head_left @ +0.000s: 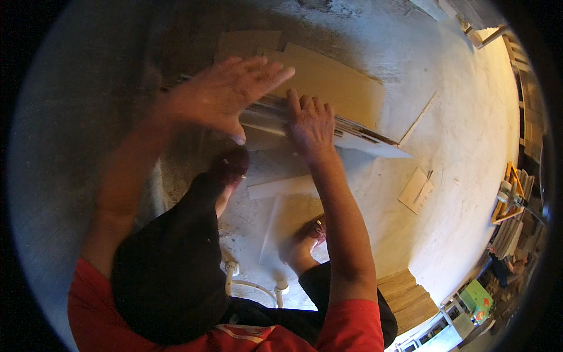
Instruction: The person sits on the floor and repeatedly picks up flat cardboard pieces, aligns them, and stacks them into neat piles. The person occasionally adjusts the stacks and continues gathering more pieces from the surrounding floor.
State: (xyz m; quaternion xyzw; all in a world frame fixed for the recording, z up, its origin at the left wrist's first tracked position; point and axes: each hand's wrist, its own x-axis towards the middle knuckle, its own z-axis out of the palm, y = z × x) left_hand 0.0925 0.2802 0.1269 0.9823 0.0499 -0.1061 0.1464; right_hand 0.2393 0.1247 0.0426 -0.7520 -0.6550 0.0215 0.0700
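Note:
A stack of thin cardboard sheets (365, 136) stands on edge in front of me, tilted, its layered upper edges facing me. My right hand (312, 124) grips the stack near its middle, fingers hooked over the top edge; the thumb is hidden. Above the stack's left part, my left hand (231, 94) is held with its fingers stretched out and thumb spread, slightly blurred, holding nothing. A broad brown cardboard sheet (343, 85) leans or lies behind the stack; I cannot tell which.
My feet are on the concrete floor (463, 146) either side of a pale strip (281, 186). A small card with a pen-like object (417, 190) lies to the right. Brown sheets (407, 296) are piled at lower right. A yellow frame (509, 193) stands by the far-right clutter.

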